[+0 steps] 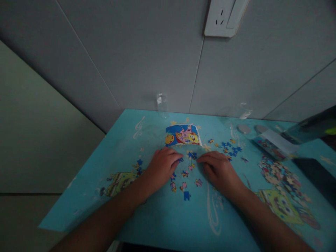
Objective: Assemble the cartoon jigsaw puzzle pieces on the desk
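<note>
My left hand (162, 166) rests palm down on the light blue table (162, 217), fingers curled over small jigsaw pieces. A few centimetres to its right, my right hand (219, 169) lies the same way, fingertips pointing left toward several loose pieces (190, 167) between the two hands. Just beyond the fingertips lies a small cartoon picture card (183, 135). More blue pieces (231, 149) are scattered to the right of the card. Whether either hand pinches a piece is hidden under the fingers.
A heap of jigsaw pieces (279, 175) lies at the right. A clear tube (270, 141) with two round caps lies at the back right, another clear container (162, 103) by the wall. A dark object (315, 127) juts in from the right. A wall socket (223, 17) is above.
</note>
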Action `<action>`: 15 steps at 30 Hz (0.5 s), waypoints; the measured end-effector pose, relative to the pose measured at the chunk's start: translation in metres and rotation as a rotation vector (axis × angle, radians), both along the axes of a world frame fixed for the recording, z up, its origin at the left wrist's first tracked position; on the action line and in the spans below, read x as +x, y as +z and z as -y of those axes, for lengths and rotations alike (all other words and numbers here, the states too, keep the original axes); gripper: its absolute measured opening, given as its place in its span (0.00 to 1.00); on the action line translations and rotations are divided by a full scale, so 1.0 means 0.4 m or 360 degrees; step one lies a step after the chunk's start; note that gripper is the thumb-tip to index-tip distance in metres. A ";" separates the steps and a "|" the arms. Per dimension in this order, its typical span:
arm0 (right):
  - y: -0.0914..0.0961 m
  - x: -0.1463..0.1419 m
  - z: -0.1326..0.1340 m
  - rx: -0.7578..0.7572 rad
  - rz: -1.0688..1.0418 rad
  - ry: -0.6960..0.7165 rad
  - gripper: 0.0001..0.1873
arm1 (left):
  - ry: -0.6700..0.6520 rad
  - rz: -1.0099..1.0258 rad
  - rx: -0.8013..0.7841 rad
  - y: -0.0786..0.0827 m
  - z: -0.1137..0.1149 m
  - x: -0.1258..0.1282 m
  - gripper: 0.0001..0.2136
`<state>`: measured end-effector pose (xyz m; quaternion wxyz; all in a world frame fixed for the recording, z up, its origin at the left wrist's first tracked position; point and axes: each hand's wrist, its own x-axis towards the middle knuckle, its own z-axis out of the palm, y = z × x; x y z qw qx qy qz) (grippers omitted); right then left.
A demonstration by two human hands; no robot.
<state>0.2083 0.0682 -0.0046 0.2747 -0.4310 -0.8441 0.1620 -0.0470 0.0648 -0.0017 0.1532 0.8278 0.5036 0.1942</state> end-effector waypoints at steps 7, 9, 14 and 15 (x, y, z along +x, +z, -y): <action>0.002 -0.003 0.001 0.0005 0.0002 0.0012 0.14 | -0.0097 -0.0041 0.0095 -0.005 0.000 0.003 0.12; 0.005 -0.004 0.003 0.0004 0.0008 0.0010 0.14 | -0.0144 -0.0078 0.0150 -0.006 0.004 0.008 0.12; 0.006 -0.006 0.001 0.0001 0.0045 -0.0011 0.15 | -0.0300 -0.0151 0.0286 -0.016 0.003 0.027 0.13; 0.004 -0.006 0.000 0.0006 0.0047 -0.0013 0.15 | -0.0332 -0.0151 0.0297 -0.019 -0.001 0.033 0.13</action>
